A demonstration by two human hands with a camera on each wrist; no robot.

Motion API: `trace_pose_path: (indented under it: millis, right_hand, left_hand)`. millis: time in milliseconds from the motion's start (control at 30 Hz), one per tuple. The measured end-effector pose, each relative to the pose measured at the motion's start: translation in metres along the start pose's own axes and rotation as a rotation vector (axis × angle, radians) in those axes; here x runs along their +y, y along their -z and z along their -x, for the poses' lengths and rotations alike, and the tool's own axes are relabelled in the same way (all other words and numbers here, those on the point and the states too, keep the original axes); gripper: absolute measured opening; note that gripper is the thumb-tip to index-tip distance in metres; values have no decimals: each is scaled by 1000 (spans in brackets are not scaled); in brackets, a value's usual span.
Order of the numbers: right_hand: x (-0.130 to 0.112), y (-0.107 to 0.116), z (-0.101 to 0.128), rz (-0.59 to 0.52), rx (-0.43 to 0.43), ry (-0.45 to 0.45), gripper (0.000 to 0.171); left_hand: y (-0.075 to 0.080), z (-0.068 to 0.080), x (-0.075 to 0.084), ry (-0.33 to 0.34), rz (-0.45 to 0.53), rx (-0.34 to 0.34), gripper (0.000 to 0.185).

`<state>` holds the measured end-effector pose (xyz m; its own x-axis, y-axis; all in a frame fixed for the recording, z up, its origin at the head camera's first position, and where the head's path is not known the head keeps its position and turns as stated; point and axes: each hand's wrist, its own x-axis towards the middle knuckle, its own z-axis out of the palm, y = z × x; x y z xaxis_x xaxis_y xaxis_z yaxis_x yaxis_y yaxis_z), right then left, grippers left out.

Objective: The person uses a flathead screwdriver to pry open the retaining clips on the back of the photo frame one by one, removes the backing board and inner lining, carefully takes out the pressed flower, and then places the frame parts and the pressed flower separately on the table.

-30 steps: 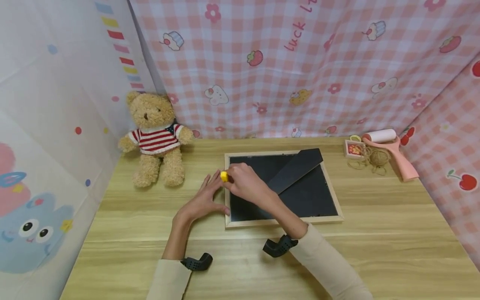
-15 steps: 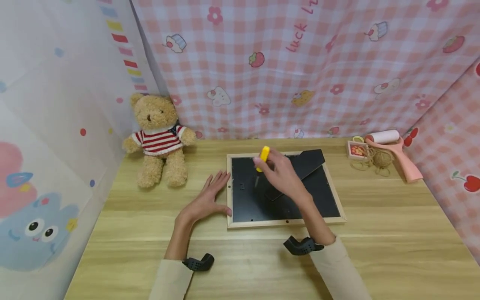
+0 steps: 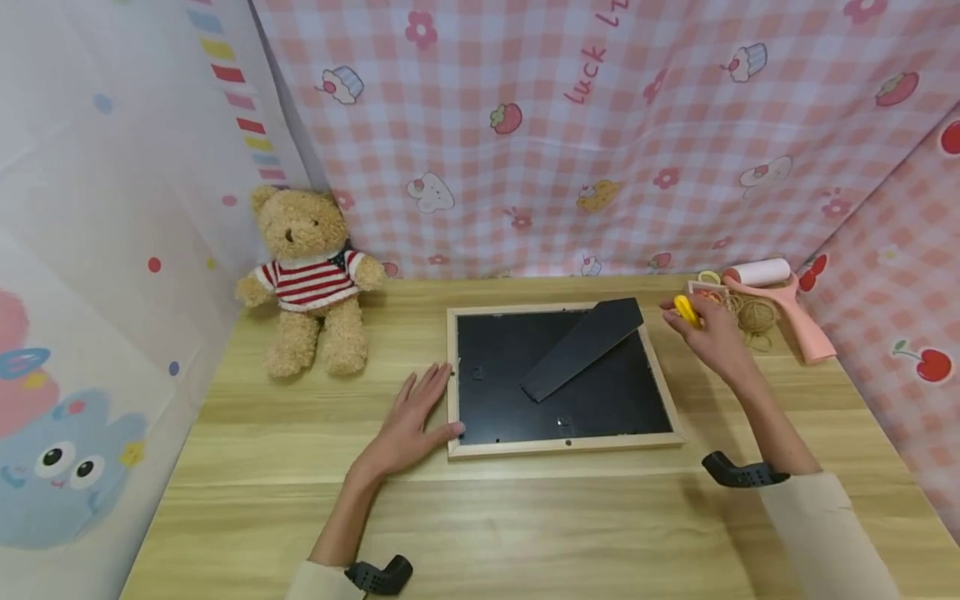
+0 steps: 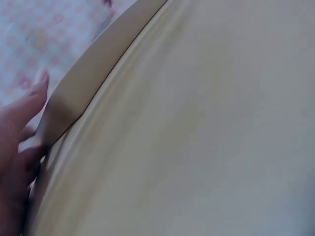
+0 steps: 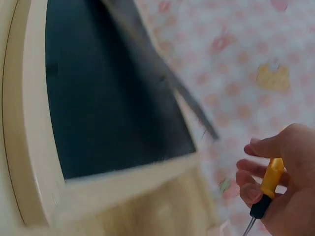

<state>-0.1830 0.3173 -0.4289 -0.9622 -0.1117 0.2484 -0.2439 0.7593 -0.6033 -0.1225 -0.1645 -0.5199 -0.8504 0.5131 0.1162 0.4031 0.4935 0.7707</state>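
A wooden picture frame (image 3: 453,379) lies face down on the table, black backing up, with its black stand flap (image 3: 582,348) folded out. My left hand (image 3: 413,416) lies flat on the table with straight fingers touching the frame's left edge (image 4: 69,98). My right hand (image 3: 708,333) is off the frame's right side, near the far right items, and grips a yellow-handled screwdriver (image 3: 686,309). In the right wrist view the screwdriver (image 5: 268,186) points down from the curled fingers, with the frame (image 5: 118,184) to the left.
A teddy bear (image 3: 311,275) in a striped jumper sits at the back left. At the back right are a pink lint roller (image 3: 780,300), a ball of twine (image 3: 757,315) and a small box (image 3: 705,289). Patterned cloth walls close in three sides.
My right hand has carried the screwdriver from the frame's left edge, up over the backing, to the right past the frame. The left hand stayed at the frame's left edge.
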Motion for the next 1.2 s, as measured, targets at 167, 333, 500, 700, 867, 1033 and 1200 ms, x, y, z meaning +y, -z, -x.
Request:
trace_pose_path:
  millis: [167, 333, 500, 700, 867, 1033, 1200]
  right_hand:
    - [20, -7, -15, -25, -159, -28, 41]
    - [30, -18, -27, -111, -245, -49, 47]
    - [37, -21, -31, -137, -261, -60, 46]
    - [37, -20, -31, -149, -266, -83, 47]
    - [39, -14, -22, -101, -255, -74, 41]
    - [47, -12, -7, -48, -201, 4, 26]
    - [51, -13, 6, -16, -155, 68, 15]
  left_hand:
    - [-19, 16, 19, 77, -56, 9, 126]
    - [-38, 32, 33, 73, -78, 78, 132]
    - [-50, 34, 38, 31, -114, 204, 106]
    - [-50, 32, 40, 80, -82, 316, 95]
    - [-48, 23, 41, 206, 16, 487, 64]
    - [-45, 13, 34, 207, -22, 632, 35]
    - [-42, 9, 30, 195, -9, 648, 23]
